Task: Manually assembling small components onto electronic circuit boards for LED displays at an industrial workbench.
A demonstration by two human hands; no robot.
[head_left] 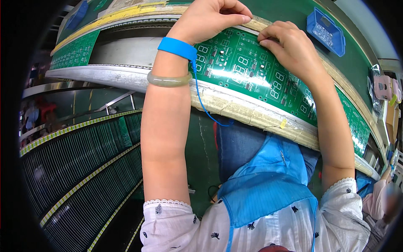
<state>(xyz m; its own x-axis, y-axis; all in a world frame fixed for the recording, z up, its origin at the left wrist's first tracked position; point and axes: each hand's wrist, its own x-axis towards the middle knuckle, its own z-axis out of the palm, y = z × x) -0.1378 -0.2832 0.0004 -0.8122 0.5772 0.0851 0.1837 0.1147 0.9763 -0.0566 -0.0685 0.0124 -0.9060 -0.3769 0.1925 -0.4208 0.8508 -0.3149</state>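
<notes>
A long green circuit board panel (231, 63) with rows of white digit outlines lies on the rail line in front of me. My left hand (212, 19) is over its far edge, thumb and fingertips pinched together; whatever they hold is too small or hidden. Close to the right of it, my right hand (289, 46) hovers over the board's far part, its thumb and forefinger also brought together, and I cannot make out what is between them. A blue wrist strap (177, 48) with a coiled cord and a pale bangle (169, 80) circle my left wrist.
A blue bin (325, 31) of small clear parts stands beyond the rail at the right. Another green board (75, 51) sits on the line at the left. Below it are black slotted racks (92, 143). Another person's arm (380, 193) shows at the right edge.
</notes>
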